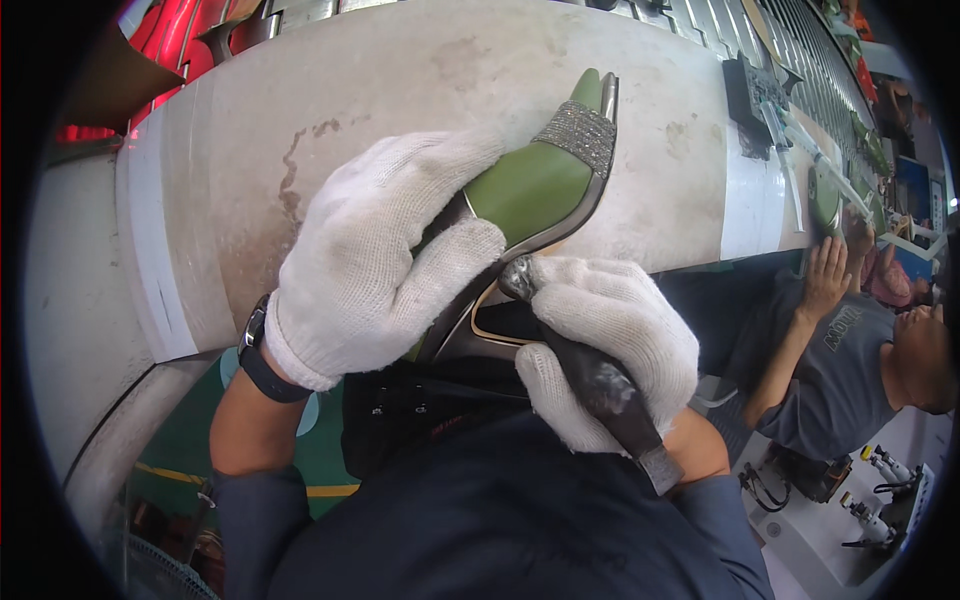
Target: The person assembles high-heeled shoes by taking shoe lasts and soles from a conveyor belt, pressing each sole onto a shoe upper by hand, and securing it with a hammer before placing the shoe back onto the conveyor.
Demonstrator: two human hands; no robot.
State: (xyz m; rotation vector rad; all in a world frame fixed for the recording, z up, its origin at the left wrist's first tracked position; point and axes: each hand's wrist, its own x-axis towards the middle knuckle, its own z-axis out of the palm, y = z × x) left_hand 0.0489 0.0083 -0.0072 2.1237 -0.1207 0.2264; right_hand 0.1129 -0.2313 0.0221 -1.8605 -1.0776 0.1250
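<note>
My left hand (375,255), in a white knitted glove, grips a green pointed high-heeled shoe (535,195) round its side. A glittery silver band (578,138) crosses the shoe near the toe, and the toe points away from me. The sole edge faces right, and the heel end lies near my body. In my gloved right hand (615,345) is a dark metal hammer (605,390). Its rounded end is at the shoe's arch, by the sole edge; whether it touches I cannot tell. Its flat end sticks out below my palm, and my fingers hide part of it.
A pale, stained work table (660,160) lies under the shoe. Beyond it runs a metal roller conveyor (715,20). A black box-like holder (748,105) stands at the right. Farther right, a co-worker (850,350) reaches toward another green shoe (826,195).
</note>
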